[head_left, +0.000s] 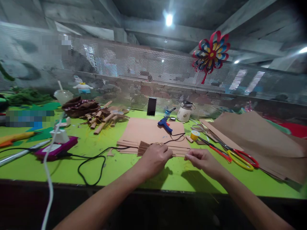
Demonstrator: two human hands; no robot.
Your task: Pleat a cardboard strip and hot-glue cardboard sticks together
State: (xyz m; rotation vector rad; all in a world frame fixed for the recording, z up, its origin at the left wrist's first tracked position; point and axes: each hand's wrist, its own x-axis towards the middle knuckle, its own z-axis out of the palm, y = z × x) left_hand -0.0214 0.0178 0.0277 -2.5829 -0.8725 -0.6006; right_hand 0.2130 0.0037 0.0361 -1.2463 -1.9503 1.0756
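Observation:
My left hand (157, 158) is closed over a pleated strip of brown paper (143, 148), whose fanned folds stick out to the left of the fingers. To its right, my right hand (200, 161) has thumb and fingertips pinched together; what lies between them is too fine to make out. Faint yellow strands show on the table around it. Beneath and beyond both hands lie flat brown paper sheets (141, 129). A blue glue gun (165, 125) rests on them, its black cord trailing near the fingers.
Right: a yellow thread spool (195, 135), scissors with red and yellow handles (242, 159) and large brown paper (259, 137). Left: a purple power strip (57, 148), a white cable and rolled paper tubes (104, 123). Behind: a phone (151, 106), a jug (184, 111) and perforated metal mesh (144, 70).

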